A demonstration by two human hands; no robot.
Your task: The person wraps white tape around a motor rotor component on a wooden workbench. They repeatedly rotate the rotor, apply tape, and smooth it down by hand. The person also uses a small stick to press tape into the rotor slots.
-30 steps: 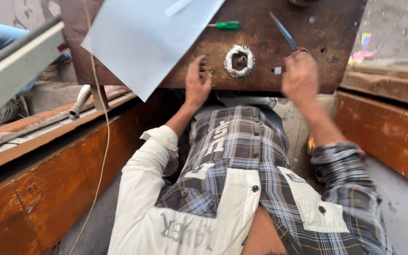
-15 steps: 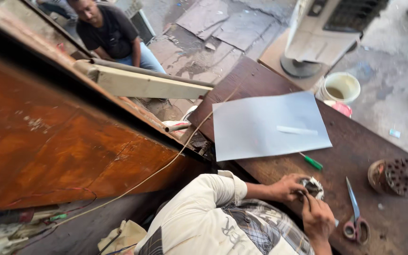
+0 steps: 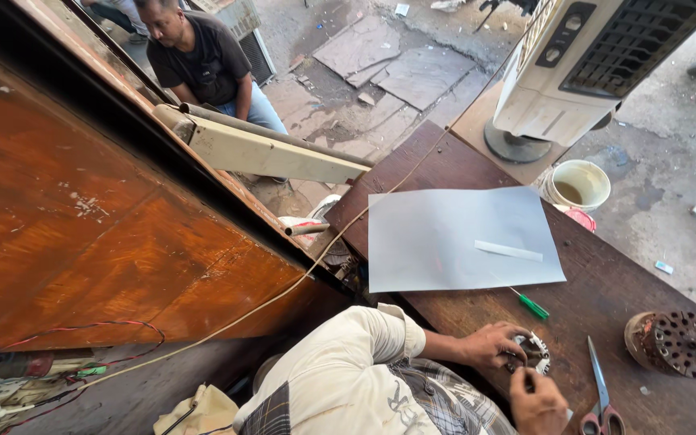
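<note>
A small toothed metal ring lies on the dark wooden bench near its front edge. My left hand, in a cream sleeve, grips the ring from the left. My right hand comes up from below, and its fingertips pinch the ring's near edge. Whether a small piece sits between those fingers is hidden. Red-handled scissors lie just right of my right hand.
A grey sheet with a white strip lies behind the ring, beside a green-handled screwdriver. A round perforated metal part sits at right. Beyond are a white bucket, an air cooler and a seated person. A large wooden panel fills the left.
A second ago my hands lay apart on the bench on either side of the ring; both have closed in on it. The view has swung left, and little differs from half a second ago.
</note>
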